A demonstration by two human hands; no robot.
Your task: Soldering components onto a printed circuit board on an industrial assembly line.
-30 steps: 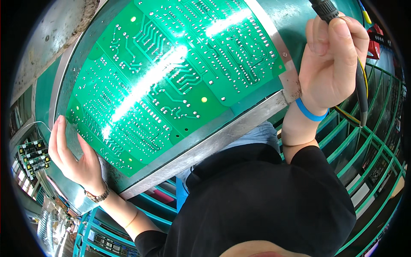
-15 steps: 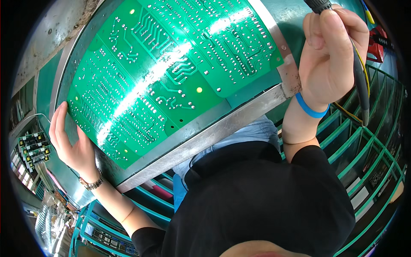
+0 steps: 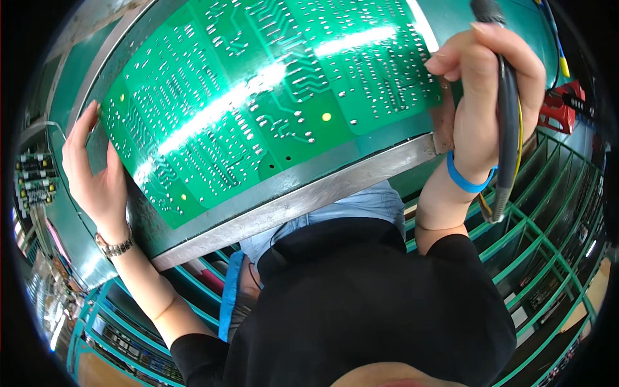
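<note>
A large green circuit board (image 3: 213, 122), its solder side up and dotted with shiny joints, lies on a metal-edged tray or frame (image 3: 303, 213). My left hand (image 3: 97, 174) is at the board's left edge, fingers stretched and thumb apart; the fingertips reach the edge, but whether they press on it I cannot tell. Above the board's right end, my right hand (image 3: 490, 97) is closed round a black corded tool (image 3: 487, 11). Its thick dark cable (image 3: 509, 122) with a yellow-green wire runs down past the palm. The tool's working end is out of view.
A red object (image 3: 560, 106) with a black part stands to the right. Green slatted racks (image 3: 535, 226) lie below at the right, and others stand at the lower left. A small component-filled board (image 3: 35, 180) sits at the far left.
The view has shifted, so the board appears slightly higher and farther right. My right hand has turned and come lower, closer to the board's right edge. My left hand stays by the left edge.
</note>
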